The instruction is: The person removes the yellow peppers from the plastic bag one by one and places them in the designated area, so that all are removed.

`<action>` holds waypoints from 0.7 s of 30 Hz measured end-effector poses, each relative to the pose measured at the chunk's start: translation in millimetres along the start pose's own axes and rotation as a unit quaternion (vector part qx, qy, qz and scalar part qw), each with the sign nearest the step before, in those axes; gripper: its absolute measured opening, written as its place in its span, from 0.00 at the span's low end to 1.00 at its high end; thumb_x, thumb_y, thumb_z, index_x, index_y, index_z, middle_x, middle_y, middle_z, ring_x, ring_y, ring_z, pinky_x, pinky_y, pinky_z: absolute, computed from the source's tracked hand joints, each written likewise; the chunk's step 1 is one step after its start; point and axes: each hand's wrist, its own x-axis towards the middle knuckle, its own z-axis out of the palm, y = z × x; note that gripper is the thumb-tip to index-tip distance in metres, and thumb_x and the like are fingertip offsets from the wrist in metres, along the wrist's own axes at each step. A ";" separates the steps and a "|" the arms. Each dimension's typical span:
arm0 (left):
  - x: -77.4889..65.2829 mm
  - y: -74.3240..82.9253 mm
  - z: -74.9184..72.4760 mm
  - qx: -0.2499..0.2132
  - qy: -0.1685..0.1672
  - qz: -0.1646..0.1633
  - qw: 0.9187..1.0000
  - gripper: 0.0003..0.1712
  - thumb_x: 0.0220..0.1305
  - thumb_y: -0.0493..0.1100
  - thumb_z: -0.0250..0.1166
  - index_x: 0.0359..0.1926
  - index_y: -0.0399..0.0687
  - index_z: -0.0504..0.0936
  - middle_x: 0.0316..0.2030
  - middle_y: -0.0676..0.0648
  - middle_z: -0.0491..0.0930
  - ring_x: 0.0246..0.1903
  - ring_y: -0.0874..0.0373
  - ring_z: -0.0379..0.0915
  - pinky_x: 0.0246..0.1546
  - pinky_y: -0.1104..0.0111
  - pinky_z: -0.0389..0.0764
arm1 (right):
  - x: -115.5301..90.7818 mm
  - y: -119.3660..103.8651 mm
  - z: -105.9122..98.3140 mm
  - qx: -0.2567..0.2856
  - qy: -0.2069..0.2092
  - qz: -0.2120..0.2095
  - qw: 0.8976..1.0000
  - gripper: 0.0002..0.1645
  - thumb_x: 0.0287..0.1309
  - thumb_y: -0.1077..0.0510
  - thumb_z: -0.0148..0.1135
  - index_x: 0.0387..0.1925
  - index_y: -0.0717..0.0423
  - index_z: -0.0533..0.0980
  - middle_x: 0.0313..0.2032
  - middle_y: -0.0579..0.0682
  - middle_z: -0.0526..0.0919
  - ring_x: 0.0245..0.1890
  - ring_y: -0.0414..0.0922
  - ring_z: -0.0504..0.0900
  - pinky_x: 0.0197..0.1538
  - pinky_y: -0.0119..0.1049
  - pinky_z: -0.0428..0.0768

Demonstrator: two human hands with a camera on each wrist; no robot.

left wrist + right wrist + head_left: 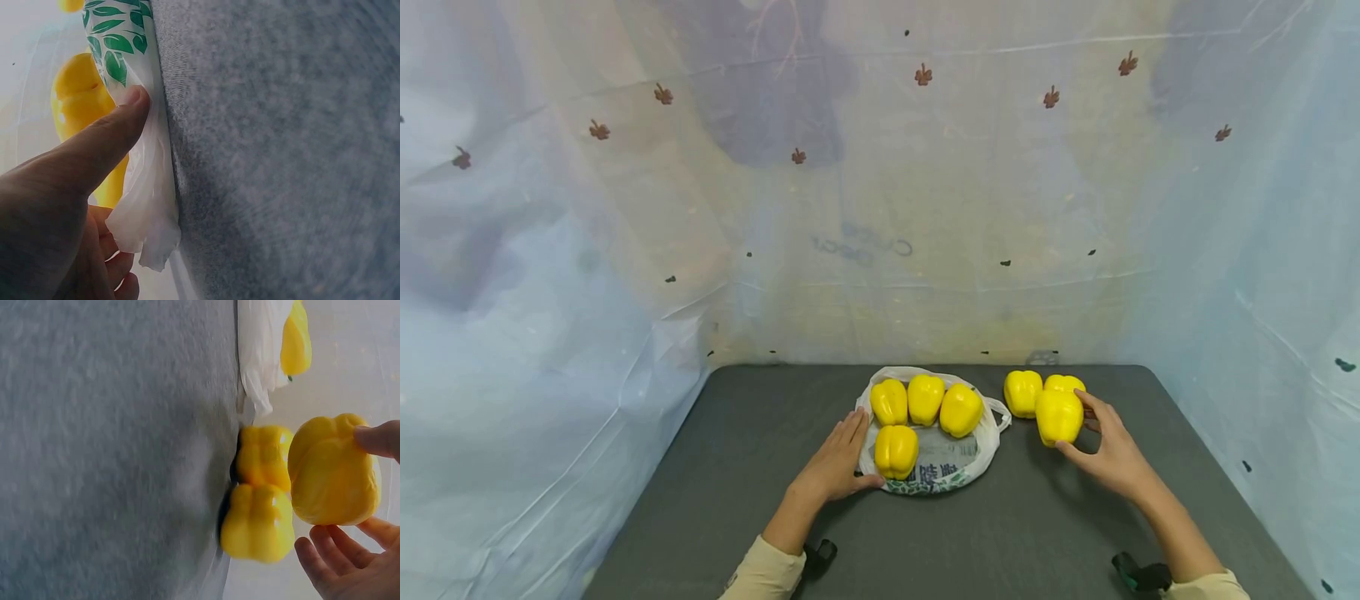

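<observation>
My right hand point(1108, 450) holds a yellow bell pepper point(1060, 417) between thumb and fingers; in the right wrist view this pepper point(334, 472) is raised off the table. Two more yellow bell peppers stand just behind it, one pepper point(1022, 393) to the left and another pepper point(1066, 383) partly hidden. A white plastic bag point(988, 450) with green leaf print lies spread on the table, its mouth up, with several yellow bell peppers point(895, 452) inside. Against the bag's left side rests my left hand point(837, 460), fingers extended, its thumb point(128, 115) pressing the front edge.
The dark grey table point(737, 433) has rounded far corners. A pale plastic sheet point(880, 208) with brown and dark marks hangs behind it and along both sides. One bag handle point(1002, 414) sticks out toward the loose peppers.
</observation>
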 end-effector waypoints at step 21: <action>-0.2 2.4 -1.2 0.003 0.003 0.000 1.000 0.67 0.66 0.64 0.76 0.86 0.35 0.46 0.86 0.36 0.43 0.85 0.41 0.40 0.84 0.47 0.49 | -0.3 32.2 -30.5 0.000 0.022 0.019 1.000 0.57 0.65 0.59 0.78 0.81 0.72 0.52 0.67 0.75 0.64 0.62 0.70 0.70 0.60 0.44 0.82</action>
